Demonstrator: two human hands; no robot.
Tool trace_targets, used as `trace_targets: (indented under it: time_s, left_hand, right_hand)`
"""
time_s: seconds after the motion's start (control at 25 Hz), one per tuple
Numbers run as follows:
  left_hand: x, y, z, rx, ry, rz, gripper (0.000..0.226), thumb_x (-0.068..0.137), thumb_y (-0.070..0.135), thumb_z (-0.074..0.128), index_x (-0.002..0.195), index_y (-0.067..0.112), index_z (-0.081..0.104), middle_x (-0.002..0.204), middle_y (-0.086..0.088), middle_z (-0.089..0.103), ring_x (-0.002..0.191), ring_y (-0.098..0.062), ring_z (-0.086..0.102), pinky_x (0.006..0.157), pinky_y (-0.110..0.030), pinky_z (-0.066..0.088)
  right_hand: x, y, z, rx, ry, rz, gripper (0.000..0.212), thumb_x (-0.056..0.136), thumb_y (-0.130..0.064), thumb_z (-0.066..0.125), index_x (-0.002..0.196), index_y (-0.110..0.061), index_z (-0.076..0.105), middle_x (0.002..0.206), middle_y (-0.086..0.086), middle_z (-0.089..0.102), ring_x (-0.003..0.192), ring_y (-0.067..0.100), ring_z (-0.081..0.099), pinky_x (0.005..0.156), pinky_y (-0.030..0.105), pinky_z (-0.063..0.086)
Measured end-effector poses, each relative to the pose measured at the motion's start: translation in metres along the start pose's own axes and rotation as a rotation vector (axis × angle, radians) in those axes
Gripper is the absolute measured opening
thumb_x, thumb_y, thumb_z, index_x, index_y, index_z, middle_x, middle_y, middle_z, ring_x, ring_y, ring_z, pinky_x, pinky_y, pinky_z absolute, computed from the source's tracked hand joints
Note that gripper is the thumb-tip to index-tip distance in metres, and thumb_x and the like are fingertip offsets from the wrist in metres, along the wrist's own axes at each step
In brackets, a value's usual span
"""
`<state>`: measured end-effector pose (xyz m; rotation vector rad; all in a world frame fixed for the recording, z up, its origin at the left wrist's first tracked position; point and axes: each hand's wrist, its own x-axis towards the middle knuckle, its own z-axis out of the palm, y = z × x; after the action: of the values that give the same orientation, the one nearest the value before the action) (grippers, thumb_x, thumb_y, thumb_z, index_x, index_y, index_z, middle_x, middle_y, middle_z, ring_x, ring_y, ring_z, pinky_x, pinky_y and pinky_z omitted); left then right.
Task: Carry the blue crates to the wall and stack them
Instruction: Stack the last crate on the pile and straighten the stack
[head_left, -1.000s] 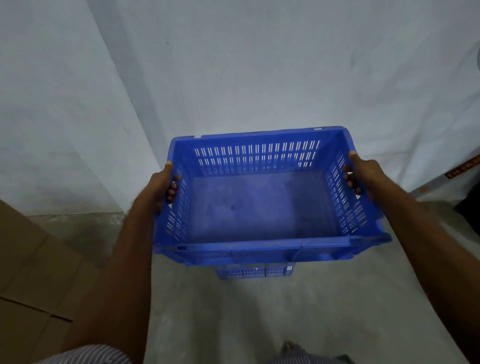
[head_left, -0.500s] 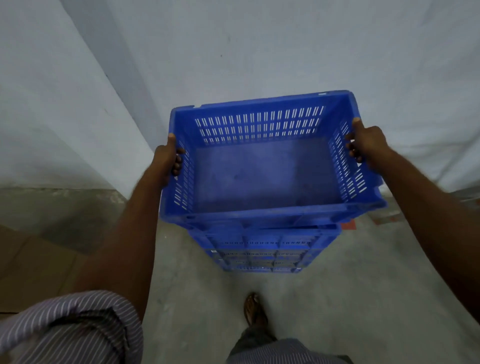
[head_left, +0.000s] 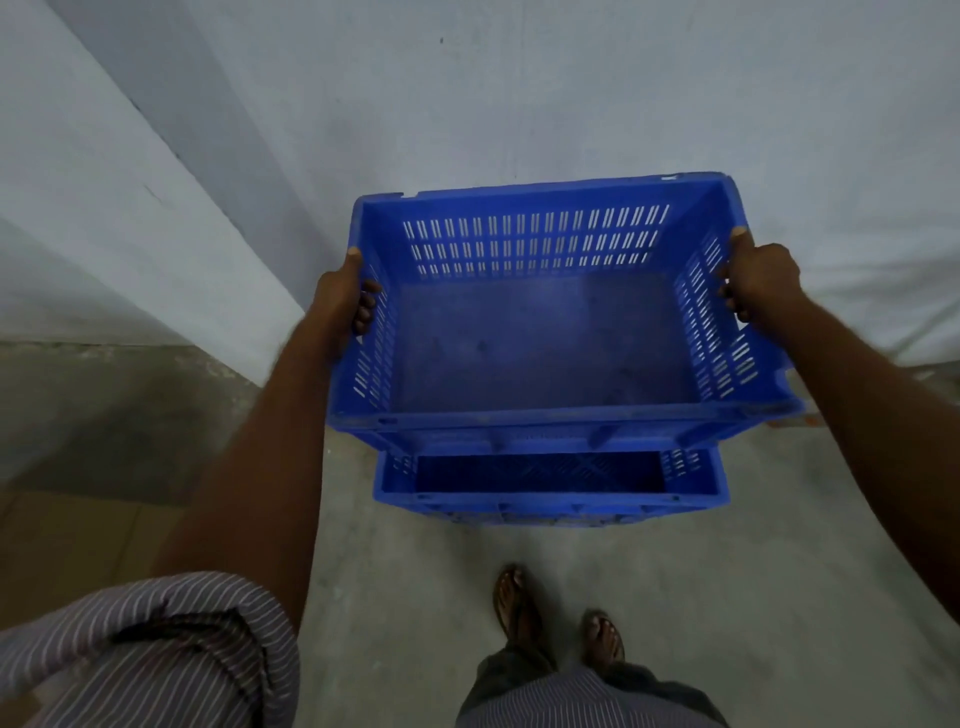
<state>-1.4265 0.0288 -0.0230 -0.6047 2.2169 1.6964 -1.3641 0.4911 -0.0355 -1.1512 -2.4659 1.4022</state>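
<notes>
Left hand (head_left: 345, 299) grips the left side of the upper crate (head_left: 540, 332), thumb over the rim and fingers curled into the slotted wall. Right hand (head_left: 761, 280) grips the opposite side the same way. This empty blue crate is held level above the lower crate (head_left: 545, 491), covering all but its near strip; whether they touch cannot be told. The lower crate stands on the concrete floor (head_left: 415, 597), with the wall (head_left: 519, 104) beyond it and two sandalled feet (head_left: 511, 603) before it.
</notes>
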Motion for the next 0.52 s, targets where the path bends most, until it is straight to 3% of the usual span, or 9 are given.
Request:
trace_targets:
  time_s: [0.12, 0.24, 0.4, 0.52]
  left_hand:
    - [-0.012, -0.002, -0.004, -0.045, -0.079, -0.029, 0.052, 0.105, 0.057, 0.030, 0.089, 0.014, 0.054, 0.075, -0.002, 0.057, 0.048, -0.011, 0.043, 0.042, -0.018, 0.035]
    - [-0.022, -0.012, -0.008, 0.026, -0.041, 0.000, 0.053, 0.107, 0.056, 0.026, 0.094, 0.013, 0.054, 0.082, -0.004, 0.064, 0.048, -0.012, 0.041, 0.043, -0.019, 0.036]
    - [-0.019, -0.009, -0.005, 0.144, 0.091, 0.019, 0.061, 0.108, 0.056, 0.022, 0.082, 0.011, 0.056, 0.055, 0.000, 0.067, 0.026, -0.009, 0.035, 0.033, -0.011, 0.029]
    - [-0.017, -0.007, 0.000, 0.198, 0.086, 0.028, 0.062, 0.107, 0.056, 0.021, 0.082, 0.011, 0.055, 0.046, 0.003, 0.065, 0.023, -0.010, 0.036, 0.032, -0.011, 0.030]
  right_hand:
    - [0.005, 0.005, -0.002, -0.026, -0.006, -0.003, 0.077, 0.098, -0.064, 0.034, 0.109, 0.006, 0.065, 0.086, 0.022, 0.066, 0.054, 0.025, 0.054, 0.048, 0.030, 0.041]
    - [0.005, 0.004, 0.001, -0.010, -0.055, -0.002, 0.082, 0.095, -0.069, 0.034, 0.113, 0.005, 0.064, 0.097, 0.025, 0.067, 0.060, 0.028, 0.056, 0.053, 0.031, 0.044]
    - [-0.006, 0.018, 0.005, -0.073, -0.075, -0.004, 0.086, 0.094, -0.072, 0.030, 0.121, 0.003, 0.062, 0.114, 0.025, 0.067, 0.092, 0.036, 0.066, 0.076, 0.041, 0.054]
    - [-0.014, 0.020, -0.002, -0.063, -0.029, -0.014, 0.083, 0.095, -0.068, 0.034, 0.134, 0.003, 0.055, 0.129, 0.026, 0.062, 0.111, 0.040, 0.064, 0.094, 0.048, 0.054]
